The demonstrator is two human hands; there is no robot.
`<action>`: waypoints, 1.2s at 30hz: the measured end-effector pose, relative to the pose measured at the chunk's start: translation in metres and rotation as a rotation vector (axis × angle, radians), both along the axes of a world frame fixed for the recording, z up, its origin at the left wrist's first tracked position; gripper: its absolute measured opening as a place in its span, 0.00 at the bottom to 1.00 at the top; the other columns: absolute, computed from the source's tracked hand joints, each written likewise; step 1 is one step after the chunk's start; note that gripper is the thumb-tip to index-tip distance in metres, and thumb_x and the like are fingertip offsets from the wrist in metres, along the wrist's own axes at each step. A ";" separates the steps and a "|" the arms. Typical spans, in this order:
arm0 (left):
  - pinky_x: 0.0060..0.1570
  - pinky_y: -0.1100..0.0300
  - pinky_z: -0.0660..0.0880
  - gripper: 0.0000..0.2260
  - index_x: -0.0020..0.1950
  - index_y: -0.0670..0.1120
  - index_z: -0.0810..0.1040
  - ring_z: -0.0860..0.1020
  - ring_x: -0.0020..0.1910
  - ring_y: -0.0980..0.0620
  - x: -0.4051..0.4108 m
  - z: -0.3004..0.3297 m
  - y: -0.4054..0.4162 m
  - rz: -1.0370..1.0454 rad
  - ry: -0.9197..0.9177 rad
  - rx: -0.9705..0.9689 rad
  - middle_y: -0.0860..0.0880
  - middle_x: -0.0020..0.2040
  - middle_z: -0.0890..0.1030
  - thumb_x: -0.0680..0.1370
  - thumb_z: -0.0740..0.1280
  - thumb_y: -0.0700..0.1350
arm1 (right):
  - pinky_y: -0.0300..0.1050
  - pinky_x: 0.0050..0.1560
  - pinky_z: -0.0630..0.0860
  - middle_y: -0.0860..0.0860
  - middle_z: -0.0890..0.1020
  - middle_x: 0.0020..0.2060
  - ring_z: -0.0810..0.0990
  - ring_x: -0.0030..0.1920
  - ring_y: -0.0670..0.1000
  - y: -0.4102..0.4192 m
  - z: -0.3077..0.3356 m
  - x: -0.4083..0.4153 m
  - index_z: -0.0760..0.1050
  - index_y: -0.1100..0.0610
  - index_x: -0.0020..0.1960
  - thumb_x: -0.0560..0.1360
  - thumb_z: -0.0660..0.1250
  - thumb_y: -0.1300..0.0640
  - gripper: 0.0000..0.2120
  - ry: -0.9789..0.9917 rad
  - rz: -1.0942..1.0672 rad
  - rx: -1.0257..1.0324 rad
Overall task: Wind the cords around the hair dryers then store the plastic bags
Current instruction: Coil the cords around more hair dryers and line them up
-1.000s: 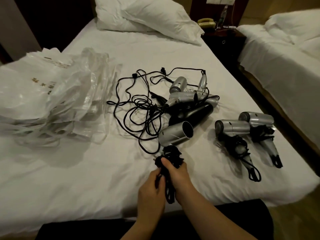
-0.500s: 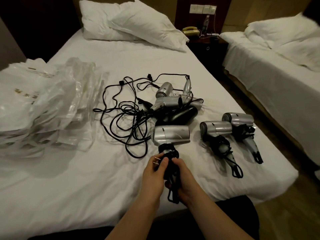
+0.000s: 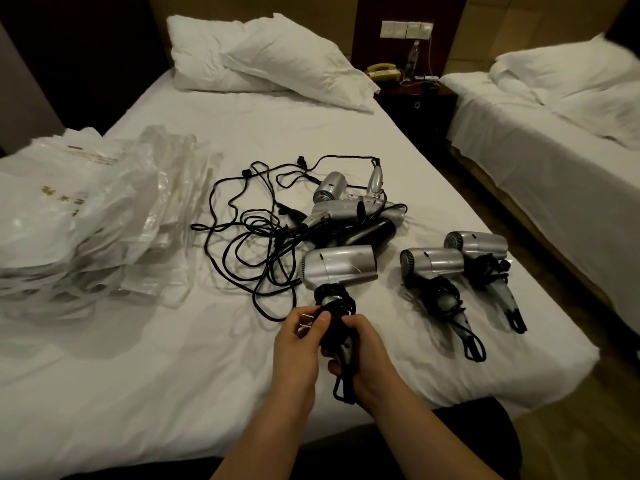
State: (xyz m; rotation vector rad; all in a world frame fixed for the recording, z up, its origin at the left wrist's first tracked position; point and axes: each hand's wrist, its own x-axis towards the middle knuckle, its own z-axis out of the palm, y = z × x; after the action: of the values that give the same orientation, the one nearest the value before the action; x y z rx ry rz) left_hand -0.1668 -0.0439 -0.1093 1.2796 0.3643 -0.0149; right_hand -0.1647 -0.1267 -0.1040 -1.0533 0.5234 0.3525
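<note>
While both hands meet at lower centre, the right hand (image 3: 367,355) grips the handle of a silver dryer (image 3: 337,270), fingers curled round it. The left hand (image 3: 298,341) pinches the plug (image 3: 309,322) of the black cord (image 3: 334,299), which is coiled round the handle, a loop hanging below. Two wound dryers (image 3: 450,268) lie right of centre on the bed (image 3: 138,375). An unwound pile (image 3: 353,209) with tangled cords (image 3: 249,237) lies at centre. Clear bags (image 3: 79,216) are stacked at left.
</note>
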 end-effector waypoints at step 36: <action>0.53 0.55 0.76 0.14 0.64 0.44 0.74 0.80 0.55 0.48 0.112 0.015 -0.116 -0.479 0.007 -0.217 0.45 0.55 0.82 0.79 0.62 0.44 | 0.38 0.41 0.75 0.48 0.78 0.56 0.79 0.50 0.48 -0.126 0.033 0.063 0.58 0.40 0.70 0.79 0.57 0.45 0.21 -0.243 0.016 -0.643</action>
State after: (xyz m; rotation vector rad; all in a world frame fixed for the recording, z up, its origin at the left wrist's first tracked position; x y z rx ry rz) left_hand -0.0544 -0.1601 -0.0947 1.1260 0.0529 -0.4533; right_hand -0.1018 -0.2529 -0.0706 -1.6972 0.4151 0.0596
